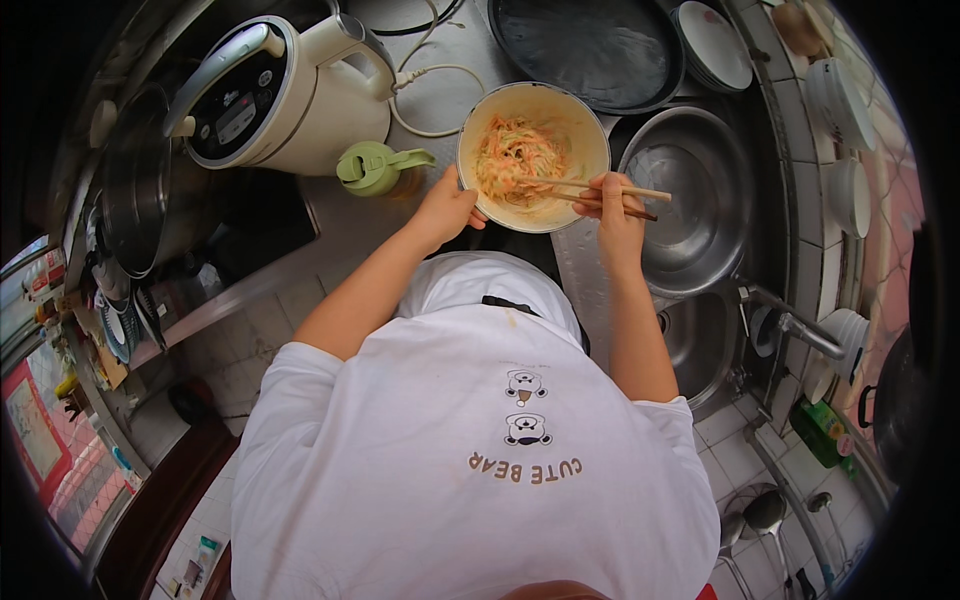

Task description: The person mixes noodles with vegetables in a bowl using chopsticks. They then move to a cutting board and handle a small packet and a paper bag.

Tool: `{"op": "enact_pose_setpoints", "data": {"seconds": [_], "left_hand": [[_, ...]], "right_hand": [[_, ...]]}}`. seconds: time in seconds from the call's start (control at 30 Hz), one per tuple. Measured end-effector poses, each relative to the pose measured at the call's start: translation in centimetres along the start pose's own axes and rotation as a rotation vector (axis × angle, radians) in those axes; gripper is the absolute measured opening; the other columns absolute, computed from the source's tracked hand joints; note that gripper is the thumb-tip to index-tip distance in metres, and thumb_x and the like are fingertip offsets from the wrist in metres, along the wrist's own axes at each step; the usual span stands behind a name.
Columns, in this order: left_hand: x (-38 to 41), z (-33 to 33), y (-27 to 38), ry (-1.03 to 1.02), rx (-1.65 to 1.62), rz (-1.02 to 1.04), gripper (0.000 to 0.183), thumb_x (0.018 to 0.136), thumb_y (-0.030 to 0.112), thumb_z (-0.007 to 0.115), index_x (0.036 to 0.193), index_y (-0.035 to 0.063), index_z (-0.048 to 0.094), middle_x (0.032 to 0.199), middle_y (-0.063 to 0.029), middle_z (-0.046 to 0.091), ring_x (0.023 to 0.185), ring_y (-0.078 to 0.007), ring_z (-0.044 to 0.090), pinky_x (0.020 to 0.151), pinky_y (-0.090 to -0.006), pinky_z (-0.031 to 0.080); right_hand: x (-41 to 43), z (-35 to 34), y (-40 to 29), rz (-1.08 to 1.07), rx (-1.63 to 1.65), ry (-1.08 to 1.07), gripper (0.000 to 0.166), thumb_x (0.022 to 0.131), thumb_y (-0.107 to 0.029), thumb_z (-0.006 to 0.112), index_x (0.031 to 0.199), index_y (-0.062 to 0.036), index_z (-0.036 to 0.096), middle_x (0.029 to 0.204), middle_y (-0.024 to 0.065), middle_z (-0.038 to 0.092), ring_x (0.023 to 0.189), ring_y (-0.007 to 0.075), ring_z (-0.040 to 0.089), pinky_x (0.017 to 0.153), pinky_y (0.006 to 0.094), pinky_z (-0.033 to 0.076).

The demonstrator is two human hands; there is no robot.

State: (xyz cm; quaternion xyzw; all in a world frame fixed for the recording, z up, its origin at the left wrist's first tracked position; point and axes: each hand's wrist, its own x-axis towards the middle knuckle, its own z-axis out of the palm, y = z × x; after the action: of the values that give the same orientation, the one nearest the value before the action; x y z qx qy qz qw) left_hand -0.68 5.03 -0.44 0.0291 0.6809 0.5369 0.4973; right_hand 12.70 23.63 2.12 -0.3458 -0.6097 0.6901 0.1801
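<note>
My left hand (450,206) grips the near-left rim of a cream enamel bowl (589,142) with a dark chipped edge. Inside the bowl lies a mound of shredded vegetables (517,154), orange and pale green, coated in a wet mixture that also smears the walls. Two wooden chopsticks (600,185) are held in my right hand (616,214) over the right rim. Their tips reach into the shreds. Left of the bowl, close to my left hand, stands a jug with a green lid (371,169).
A white soymilk maker (330,105) with a plugged cord (442,69) stands at the left. A large black pan (589,52) lies beyond the bowl. On the right, a steel basin (686,202) sits by the sink (697,345) and faucet (810,334). Stacked plates (716,45) stand at the far right.
</note>
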Motion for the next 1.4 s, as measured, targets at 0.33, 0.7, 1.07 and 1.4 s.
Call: {"op": "enact_pose_setpoints", "data": {"seconds": [0.33, 0.7, 1.07, 1.4], "left_hand": [[0.1, 0.0, -0.1, -0.001, 0.011, -0.009, 0.045, 0.084, 0.003, 0.038, 0.127, -0.0010, 0.024, 0.086, -0.0123, 0.057, 0.065, -0.0149, 0.058, 0.057, -0.0260, 0.051], [0.2, 0.2, -0.1, 0.006, 0.008, -0.017, 0.044, 0.084, 0.004, 0.037, 0.126, -0.0017, 0.026, 0.085, -0.0122, 0.056, 0.064, -0.0146, 0.057, 0.057, -0.0258, 0.051], [0.5, -0.1, -0.5, -0.004, 0.008, -0.026, 0.044, 0.084, 0.004, 0.038, 0.126, -0.0018, 0.026, 0.085, -0.0124, 0.057, 0.063, -0.0146, 0.058, 0.056, -0.0258, 0.051], [0.3, 0.2, -0.5, 0.021, -0.008, 0.002, 0.042, 0.083, 0.003, 0.037, 0.124, -0.0029, 0.029, 0.084, -0.0127, 0.057, 0.063, -0.0149, 0.057, 0.056, -0.0263, 0.051]], "right_hand": [[0.9, -1.6, -2.7, -0.257, -0.133, 0.144, 0.026, 0.093, -0.023, 0.042, 0.087, -0.0005, 0.054, 0.074, 0.0049, 0.054, 0.062, 0.0098, 0.055, 0.057, 0.0210, 0.048], [0.6, -2.6, -0.4, -0.025, -0.024, 0.083, 0.030, 0.092, -0.028, 0.044, 0.084, -0.0011, 0.054, 0.070, 0.0052, 0.054, 0.053, 0.0106, 0.054, 0.053, 0.0202, 0.047], [0.0, 3.2, 1.5, -0.190, 0.022, -0.182, 0.016, 0.088, -0.012, 0.053, 0.089, 0.0028, 0.058, 0.076, 0.0041, 0.058, 0.069, 0.0114, 0.059, 0.061, 0.0203, 0.048], [-0.7, -1.0, -2.8, -0.344, -0.425, -0.053, 0.014, 0.085, -0.012, 0.057, 0.087, 0.0014, 0.061, 0.074, 0.0020, 0.059, 0.066, 0.0058, 0.054, 0.057, 0.0178, 0.042]]}}
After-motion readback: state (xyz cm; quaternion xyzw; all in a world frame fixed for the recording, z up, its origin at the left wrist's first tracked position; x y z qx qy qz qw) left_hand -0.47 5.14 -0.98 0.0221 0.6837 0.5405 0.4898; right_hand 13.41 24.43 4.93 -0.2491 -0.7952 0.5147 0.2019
